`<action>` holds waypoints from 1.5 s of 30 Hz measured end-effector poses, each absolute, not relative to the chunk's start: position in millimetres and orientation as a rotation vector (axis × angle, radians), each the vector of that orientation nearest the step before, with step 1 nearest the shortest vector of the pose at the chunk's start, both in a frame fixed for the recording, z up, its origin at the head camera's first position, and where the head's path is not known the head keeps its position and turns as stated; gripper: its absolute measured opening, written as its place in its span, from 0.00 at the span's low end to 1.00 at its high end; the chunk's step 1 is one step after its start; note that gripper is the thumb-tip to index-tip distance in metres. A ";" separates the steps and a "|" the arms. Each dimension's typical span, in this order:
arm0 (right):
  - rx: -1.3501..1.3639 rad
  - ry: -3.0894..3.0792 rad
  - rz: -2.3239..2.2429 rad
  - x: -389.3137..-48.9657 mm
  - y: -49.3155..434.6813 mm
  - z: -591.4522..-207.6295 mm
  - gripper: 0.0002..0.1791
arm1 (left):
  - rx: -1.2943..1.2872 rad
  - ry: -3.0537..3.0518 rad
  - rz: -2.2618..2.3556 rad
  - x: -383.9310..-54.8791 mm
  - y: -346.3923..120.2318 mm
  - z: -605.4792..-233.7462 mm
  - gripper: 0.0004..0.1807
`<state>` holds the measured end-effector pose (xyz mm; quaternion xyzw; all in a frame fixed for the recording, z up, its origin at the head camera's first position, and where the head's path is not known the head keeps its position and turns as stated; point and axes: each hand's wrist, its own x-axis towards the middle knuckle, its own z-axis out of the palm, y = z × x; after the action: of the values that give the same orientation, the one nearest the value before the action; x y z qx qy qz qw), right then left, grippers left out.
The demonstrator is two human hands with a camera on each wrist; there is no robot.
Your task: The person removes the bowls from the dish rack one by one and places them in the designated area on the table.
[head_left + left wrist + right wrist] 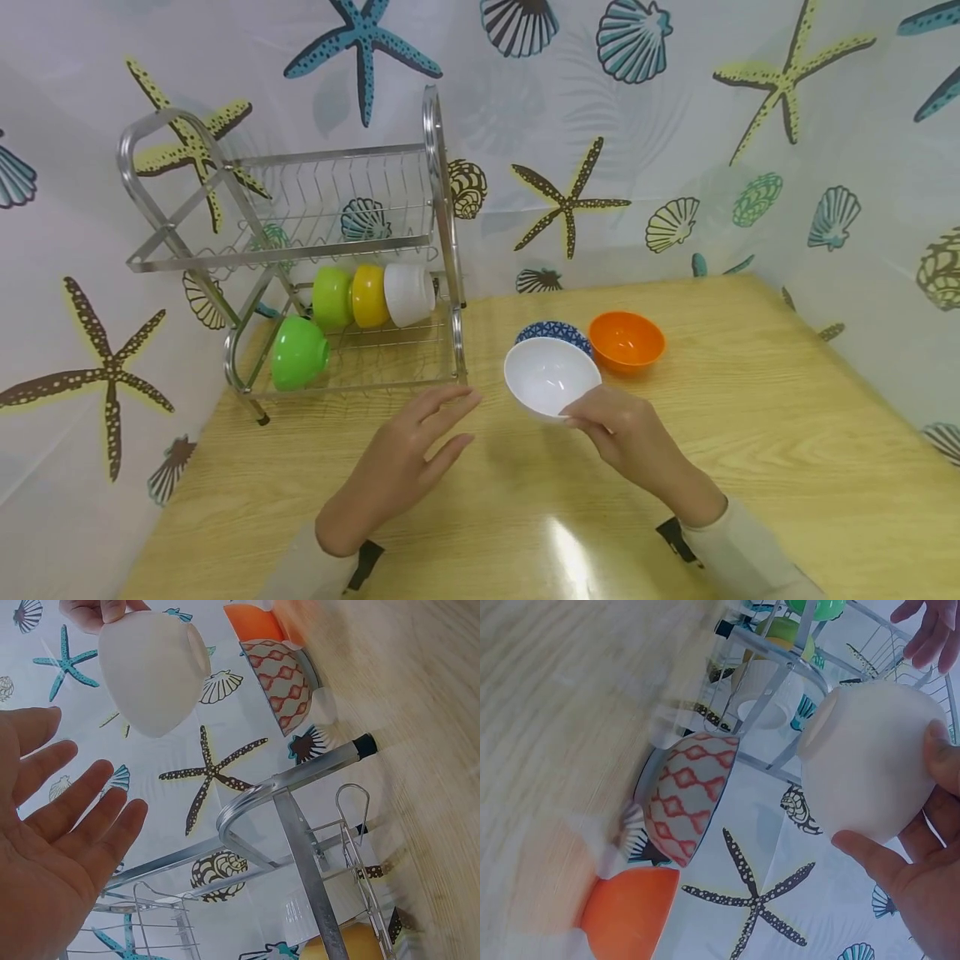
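Note:
A plain white bowl is held off the table by my right hand, which pinches its near right rim. The right wrist view shows the bowl's outside with my thumb and fingers on it. To the left, my left hand is held over the table with its fingers extended, apart from the bowl. Behind the white bowl, partly hidden, is a bowl with a blue-patterned inside; its outside has a red and white pattern. An orange bowl stands beside it.
A two-tier metal dish rack stands at the back left. On its lower tier are a bright green bowl, a lime bowl, a yellow bowl and a white ribbed bowl. A patterned cloth hangs behind the wooden table.

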<state>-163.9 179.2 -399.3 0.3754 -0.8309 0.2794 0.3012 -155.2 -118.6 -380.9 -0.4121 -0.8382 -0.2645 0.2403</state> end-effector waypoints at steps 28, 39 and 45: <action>0.544 -2.234 0.697 -189.3 208.9 -407.7 0.10 | -0.881 -2.385 -0.797 -168.3 -158.8 -381.2 0.27; 0.377 -2.257 0.759 -202.4 222.0 -404.8 0.07 | -0.758 -2.439 -0.801 -176.3 -177.5 -369.2 0.29; 0.321 -2.275 0.741 -207.7 226.9 -408.0 0.06 | -0.656 -2.452 -0.852 -178.9 -191.3 -364.2 0.28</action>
<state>-207.7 226.9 -408.0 0.1241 -0.8807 0.2868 0.3560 -178.9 -191.3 -364.2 -0.2384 -0.8912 -0.3096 0.2303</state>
